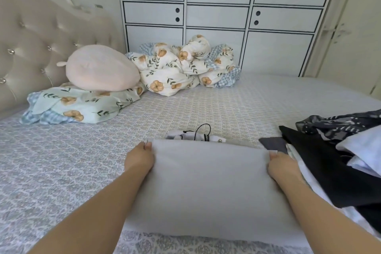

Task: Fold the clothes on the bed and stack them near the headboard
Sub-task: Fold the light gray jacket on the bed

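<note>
Left hand [140,158] and right hand [277,164] each pinch a far corner of the grey garment [206,187] mid-fold on the bed [61,171]; unfolded clothes pile [329,161] remains alongside, nothing yet stacked near the headboard [31,47]

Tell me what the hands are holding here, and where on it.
Both hold the grey garment: the left hand pinches its far left corner, the right hand its far right corner.
</note>
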